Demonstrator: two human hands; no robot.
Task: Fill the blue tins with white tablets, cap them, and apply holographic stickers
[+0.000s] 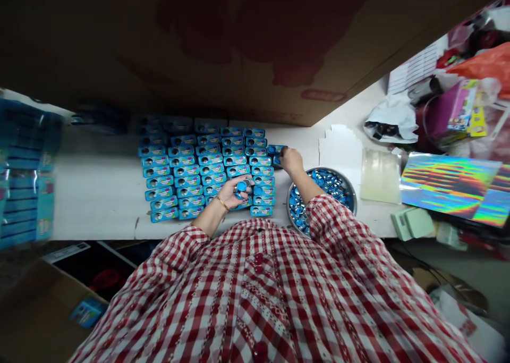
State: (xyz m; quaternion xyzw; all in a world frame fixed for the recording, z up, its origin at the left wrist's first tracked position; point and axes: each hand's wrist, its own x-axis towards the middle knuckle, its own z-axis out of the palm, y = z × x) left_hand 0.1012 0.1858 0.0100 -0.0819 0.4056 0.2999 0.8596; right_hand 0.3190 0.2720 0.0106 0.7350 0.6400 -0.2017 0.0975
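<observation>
Gathered in the left hand (230, 194), a few round blue discs (241, 186), fingers curled loosely about them, over the rows of blue boxes (188, 181). Liable, if loosely stacked or tipped, to slip out between the fingers and roll in among the boxes. At the right hand (294, 162), fingertips down at a separate blue box (274, 149), just to the right of the far end of the rows; cannot tell whether gripping something there or only touching. Likely, with too firm a push, to knock that box askew and jog its neighbours. Beneath the right forearm (309, 186), a metal bowl (354, 193) heaped with more blue discs, close beside the sleeve (330, 217); possible to catch the rim with the cuff on a sideways swing and spill some. Over the near edge of the white table (95, 193), a checked shirt (255, 278), with some risk of brushing the nearest boxes when leaning in. Beyond the rows, a big cardboard box (239, 60), easy to bump on a long reach.
</observation>
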